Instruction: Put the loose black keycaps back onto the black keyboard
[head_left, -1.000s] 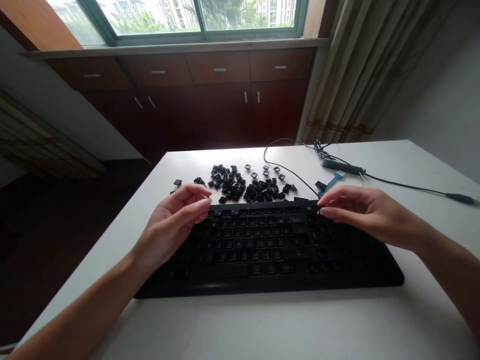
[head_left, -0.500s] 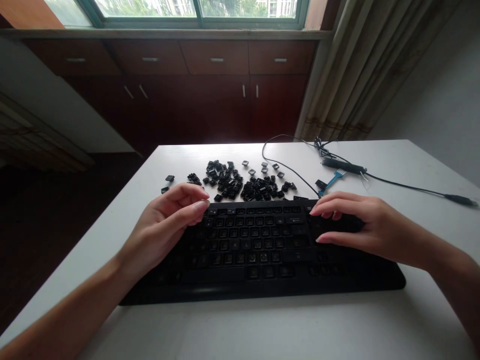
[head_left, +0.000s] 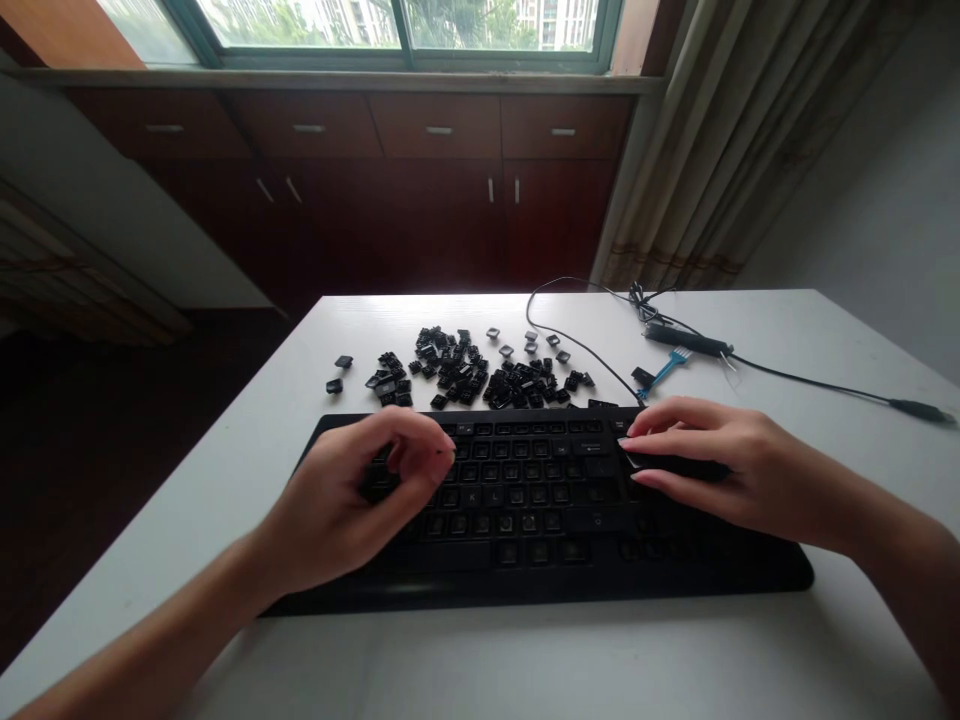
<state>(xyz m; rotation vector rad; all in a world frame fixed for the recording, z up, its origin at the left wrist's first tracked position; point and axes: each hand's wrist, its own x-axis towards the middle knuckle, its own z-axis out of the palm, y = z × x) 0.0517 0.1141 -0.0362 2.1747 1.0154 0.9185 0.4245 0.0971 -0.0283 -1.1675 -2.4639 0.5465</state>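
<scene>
A black keyboard (head_left: 540,500) lies across the white table (head_left: 525,650), and many of its keycaps are off. My left hand (head_left: 352,510) hovers over the keyboard's left part with the fingers curled and the thumb against the fingertips. What they pinch, if anything, is hidden. My right hand (head_left: 720,465) rests on the keyboard's right part, fingers stretched out and lying nearly flat, holding nothing. A pile of loose black keycaps (head_left: 480,375) is spread on the table just behind the keyboard.
A small blue brush (head_left: 664,368) and a black stick-shaped tool (head_left: 686,340) lie at the back right. A black cable (head_left: 787,372) runs from the keyboard to the right edge. Dark wooden cabinets (head_left: 435,190) and a curtain (head_left: 720,140) stand beyond the table.
My left hand has come down and toward me from the keyboard's back edge onto its left keys, curling tighter. My right hand has flattened onto the right side of the keyboard.
</scene>
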